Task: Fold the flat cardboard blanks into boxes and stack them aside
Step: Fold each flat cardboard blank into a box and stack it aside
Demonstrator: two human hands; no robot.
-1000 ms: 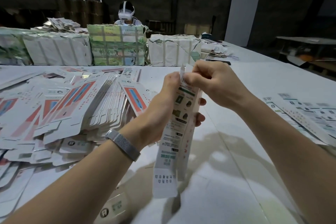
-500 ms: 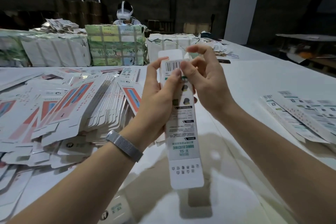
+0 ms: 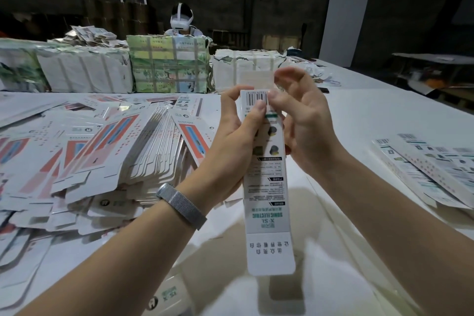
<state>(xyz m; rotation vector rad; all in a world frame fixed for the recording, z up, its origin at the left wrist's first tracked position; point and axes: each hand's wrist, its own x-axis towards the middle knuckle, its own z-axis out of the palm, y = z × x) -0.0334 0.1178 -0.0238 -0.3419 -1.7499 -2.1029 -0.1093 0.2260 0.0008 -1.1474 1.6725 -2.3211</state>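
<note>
Two hands on one long box blank, held upright above the bench, top flap being closed.

Left hand (image 3: pixel 230 146) grips blank (image 3: pixel 266 187) from its left edge, thumb on the barcode. Right hand (image 3: pixel 305 120) pinches the upper right edge, other fingers loosely spread. Long axis near vertical, print inverted, bottom flap open. Advice: steady the body, crease flap squarely before tucking.

White box (image 3: pixel 266 187) with green lettering (black barcode on top), red-and-blue striped white blanks (image 3: pixel 84 151), silver mesh wristband (image 3: pixel 181 206)
</note>
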